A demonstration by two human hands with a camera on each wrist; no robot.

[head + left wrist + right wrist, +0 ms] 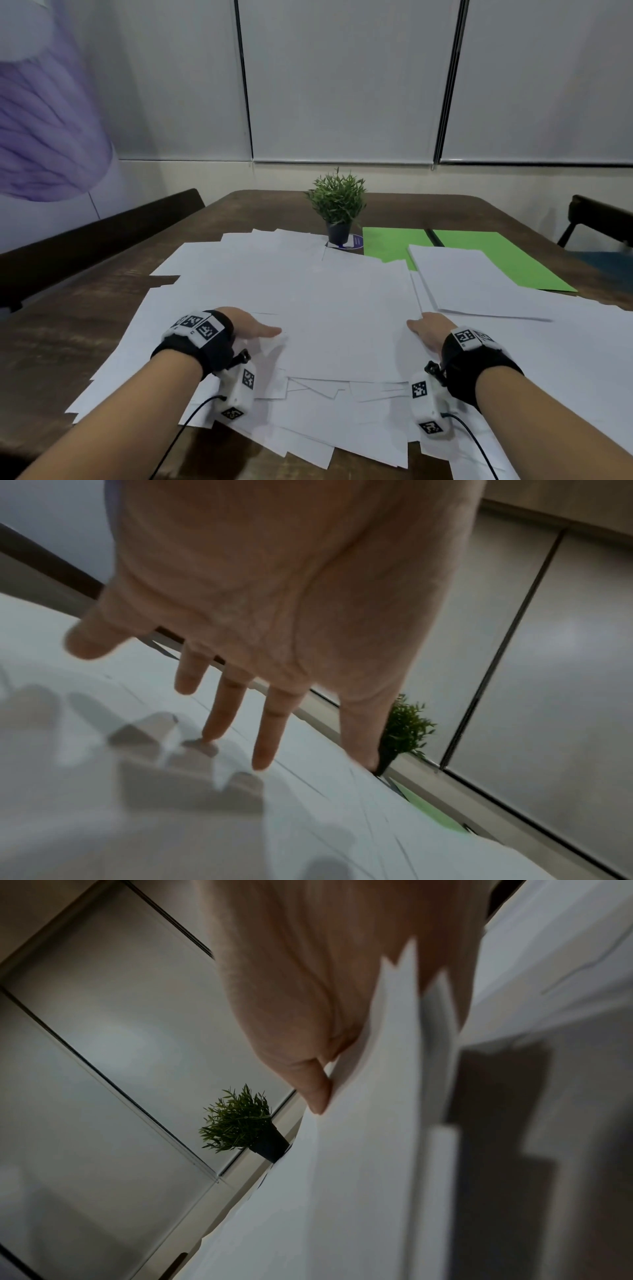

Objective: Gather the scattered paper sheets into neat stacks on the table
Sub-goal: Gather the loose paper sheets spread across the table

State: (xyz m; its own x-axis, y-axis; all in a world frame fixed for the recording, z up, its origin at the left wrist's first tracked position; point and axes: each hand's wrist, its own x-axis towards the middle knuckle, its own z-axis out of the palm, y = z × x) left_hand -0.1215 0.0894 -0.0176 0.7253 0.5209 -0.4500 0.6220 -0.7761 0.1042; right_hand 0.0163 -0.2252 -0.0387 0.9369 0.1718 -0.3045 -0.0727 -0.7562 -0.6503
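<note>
Several white paper sheets point(346, 301) lie scattered and overlapping across the brown table point(51, 346). My left hand point(255, 329) is at the left edge of the topmost middle sheets, thumb on top and fingers slipped beneath. In the left wrist view its fingers point(267, 737) are straight and spread, tips touching the paper sheets point(103, 791) below. At the right edge of the same sheets my right hand point(424, 327) has its thumb point(316, 1093) pressed against the paper sheets point(359, 1150), which hide its fingers. A neater white stack point(479, 284) lies at the right.
A small potted plant point(337, 205) stands at the table's far middle on a round sticker. Green sheets point(513, 263) with a dark strip between them lie under the neater stack. A dark bench point(85, 240) runs along the left, and a chair point(599, 219) stands at the right.
</note>
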